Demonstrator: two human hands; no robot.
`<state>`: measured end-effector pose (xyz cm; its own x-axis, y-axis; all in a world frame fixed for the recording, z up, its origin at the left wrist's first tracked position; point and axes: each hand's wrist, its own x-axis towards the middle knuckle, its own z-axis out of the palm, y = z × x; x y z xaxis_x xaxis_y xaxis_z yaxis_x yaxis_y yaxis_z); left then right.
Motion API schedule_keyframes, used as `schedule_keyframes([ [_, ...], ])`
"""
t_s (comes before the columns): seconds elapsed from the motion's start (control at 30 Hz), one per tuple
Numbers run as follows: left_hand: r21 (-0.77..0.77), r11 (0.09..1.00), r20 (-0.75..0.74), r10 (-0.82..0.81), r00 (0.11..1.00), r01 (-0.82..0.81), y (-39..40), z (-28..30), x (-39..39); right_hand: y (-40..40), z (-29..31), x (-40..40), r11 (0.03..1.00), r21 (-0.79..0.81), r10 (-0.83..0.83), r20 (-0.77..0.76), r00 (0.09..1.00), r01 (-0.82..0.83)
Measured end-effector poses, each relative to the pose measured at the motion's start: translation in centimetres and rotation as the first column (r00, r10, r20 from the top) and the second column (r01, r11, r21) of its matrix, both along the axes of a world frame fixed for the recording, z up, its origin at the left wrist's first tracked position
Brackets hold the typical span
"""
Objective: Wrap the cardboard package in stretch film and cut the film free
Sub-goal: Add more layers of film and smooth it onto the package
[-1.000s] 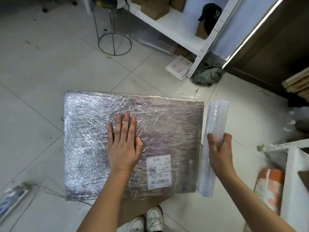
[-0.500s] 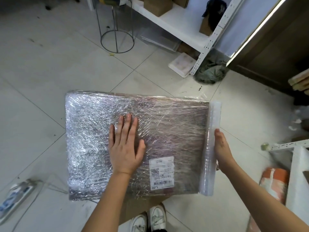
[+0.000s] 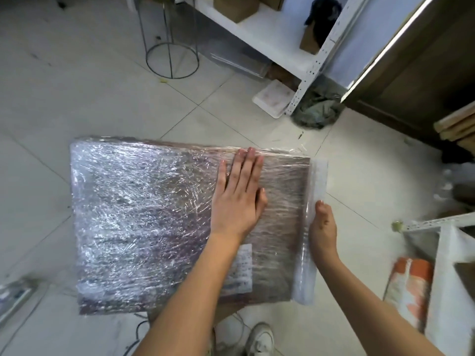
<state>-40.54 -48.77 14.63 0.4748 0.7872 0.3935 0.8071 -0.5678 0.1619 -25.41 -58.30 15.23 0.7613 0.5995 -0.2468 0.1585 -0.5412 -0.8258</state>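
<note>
Lying flat on the floor (image 3: 64, 98), the cardboard package (image 3: 144, 217) is covered with film. The left hand (image 3: 237, 196) presses spread on its top near the right edge; the right hand (image 3: 322, 224) grips the film roll (image 3: 312, 227) against that edge, with bare floor beyond.

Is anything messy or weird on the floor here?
A little. A crumpled cloth lies bunched against the shelf leg, and a flat white tray sits askew beside it. The wrapped package looks fine; its film is just wrinkly.
</note>
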Motion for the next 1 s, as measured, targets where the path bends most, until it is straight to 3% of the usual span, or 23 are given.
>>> schedule_keyframes([
  [0.2, -0.103, 0.995, 0.003, 0.004, 1.000, -0.004, -0.7, 1.4, 2.4, 0.5, 0.3, -0.1, 0.997, 0.069, 0.026, 0.025, 0.999, -0.027],
  [0.33, -0.043, 0.984, -0.060, -0.174, 0.983, 0.171, -2.7, 1.1, 5.9, -0.5, -0.1, -0.2, 0.998, 0.063, 0.018, 0.044, 0.999, -0.021],
  [0.43, 0.005, 0.990, -0.081, -0.142, 0.987, 0.143, -2.3, 0.6, 5.9, -0.4, 0.0, 0.0, 0.998, 0.056, 0.037, 0.038, 0.999, -0.039],
  [0.47, 0.013, 0.987, -0.050, -0.159, 0.986, 0.160, -2.0, 1.0, 5.5, -0.2, 0.0, -0.1, 0.997, 0.069, 0.041, 0.031, 0.999, -0.043],
  [0.53, -0.015, 0.976, 0.150, -0.214, 0.965, 0.219, -2.1, 2.5, 4.2, 0.1, 0.2, -0.2, 0.996, 0.075, 0.041, 0.035, 0.999, -0.043],
  [0.57, -0.031, 0.978, 0.245, -0.190, 0.951, 0.204, -2.5, 3.1, 3.2, 0.2, 0.2, -0.2, 0.996, 0.078, 0.043, 0.038, 0.998, -0.045],
  [0.63, -0.047, 0.999, 0.308, 0.006, 0.951, 0.009, -3.8, 2.8, 0.7, 0.0, 0.2, -0.2, 0.995, 0.083, 0.050, 0.028, 0.998, -0.052],
  [0.73, -0.116, 0.962, 0.193, 0.267, 0.944, -0.248, -6.0, -0.8, -2.9, -0.4, 0.0, -0.2, 0.995, 0.081, 0.060, 0.027, 0.998, -0.062],
  [0.8, -0.131, 0.948, 0.102, 0.303, 0.948, -0.289, -6.6, -2.7, -3.4, -0.7, 0.0, -0.3, 0.993, 0.093, 0.068, 0.021, 0.997, -0.070],
  [1.0, -0.096, 0.934, 0.082, 0.352, 0.933, -0.344, -5.8, -2.4, -2.9, -0.2, 0.7, 0.0, 0.990, 0.100, 0.106, -0.049, 0.993, -0.101],
])
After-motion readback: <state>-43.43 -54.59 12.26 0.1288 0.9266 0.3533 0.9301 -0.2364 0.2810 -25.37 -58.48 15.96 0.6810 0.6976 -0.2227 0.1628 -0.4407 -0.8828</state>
